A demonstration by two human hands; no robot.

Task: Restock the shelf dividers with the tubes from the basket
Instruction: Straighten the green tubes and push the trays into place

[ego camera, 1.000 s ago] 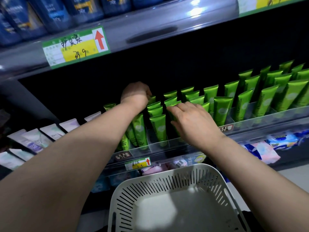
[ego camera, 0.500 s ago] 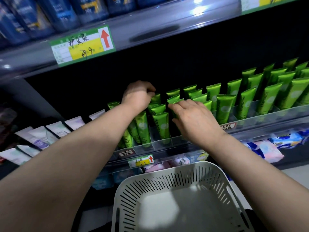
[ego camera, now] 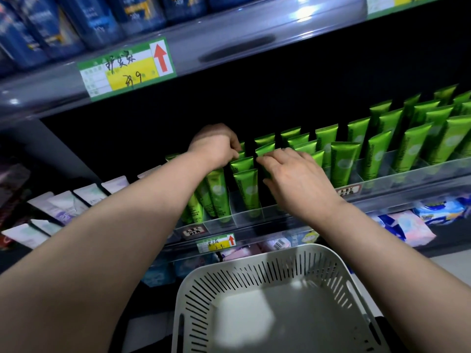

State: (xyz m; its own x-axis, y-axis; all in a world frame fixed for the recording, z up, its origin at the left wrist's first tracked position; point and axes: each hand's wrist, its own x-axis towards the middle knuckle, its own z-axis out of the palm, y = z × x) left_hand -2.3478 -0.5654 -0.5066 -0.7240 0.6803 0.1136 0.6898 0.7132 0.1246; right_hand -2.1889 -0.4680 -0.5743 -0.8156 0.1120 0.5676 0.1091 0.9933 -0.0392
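Hands among green tubes [ego camera: 246,189], left hand [ego camera: 216,146] seemingly pinching one, right hand [ego camera: 295,179] fingering another

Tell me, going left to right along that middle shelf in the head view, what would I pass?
Pale white and lilac tubes → left hand → right hand → rows of upright glossy green tubes behind clear plastic dividers.

Green tubes [ego camera: 248,189] in the shelf dividers [ego camera: 377,184]

Glossy tubes stand crimp-end up, leaning back in rows between clear dividers; the white slotted basket [ego camera: 254,284] below holds no tubes.
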